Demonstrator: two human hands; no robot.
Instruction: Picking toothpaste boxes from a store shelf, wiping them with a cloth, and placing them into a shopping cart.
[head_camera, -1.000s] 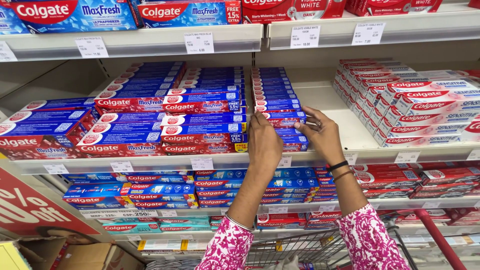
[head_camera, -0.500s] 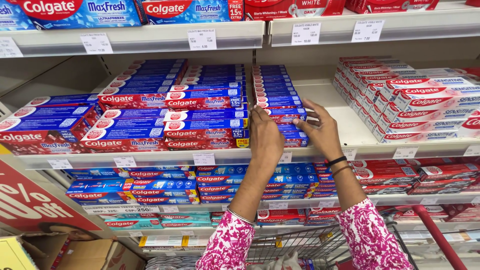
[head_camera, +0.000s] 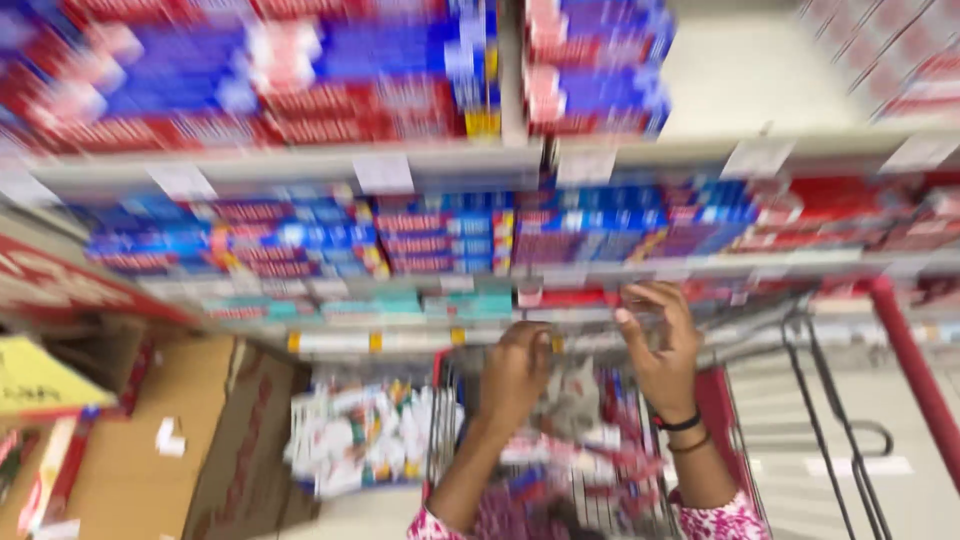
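Your left hand (head_camera: 517, 372) and right hand (head_camera: 662, 340) hover over the wire cart (head_camera: 590, 470), lower centre | blur hides whether either grips anything | toothpaste boxes (head_camera: 440, 235) fill shelves above | cardboard box (head_camera: 130, 440) lower left.

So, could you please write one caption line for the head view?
Blurred view: both hands, left and right, over a wire cart before shelves of red and blue boxes.

Both hands, left hand (head_camera: 515, 375) and right hand (head_camera: 660, 345), hover above the wire shopping cart (head_camera: 600, 440). Blurred toothpaste boxes (head_camera: 440, 235) fill shelves beyond the cart.
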